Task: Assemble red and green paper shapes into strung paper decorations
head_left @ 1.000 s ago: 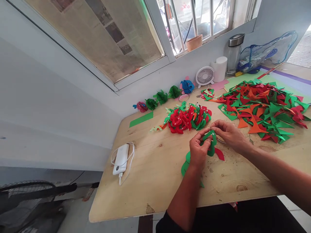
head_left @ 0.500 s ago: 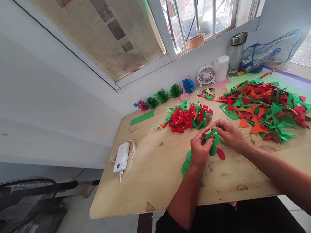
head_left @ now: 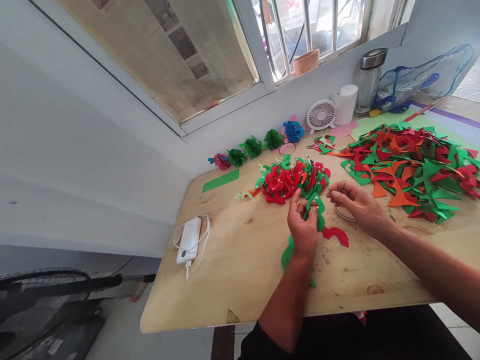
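Note:
My left hand is closed on a green paper cutout with rounded lobes and small white squares on it. My right hand hovers just right of it, thumb and fingertips pinched together; anything between them is too small to make out. Under the right hand lies a thin pale ring, partly covered. A curved red paper piece rests on the table below the hands. More green paper cutouts lie beside my left wrist, partly hidden by it. Beyond the hands sits a cluster of red and green paper petals.
A large heap of paper scraps covers the right side. Along the wall stand folded green paper balls, a small white fan and a glass bottle. A white power bank with its cable lies at left on the wooden table.
My hands have parted: the left moved slightly left with the green cutout, while the right stays pinched. More of the red piece and the pale ring now shows.

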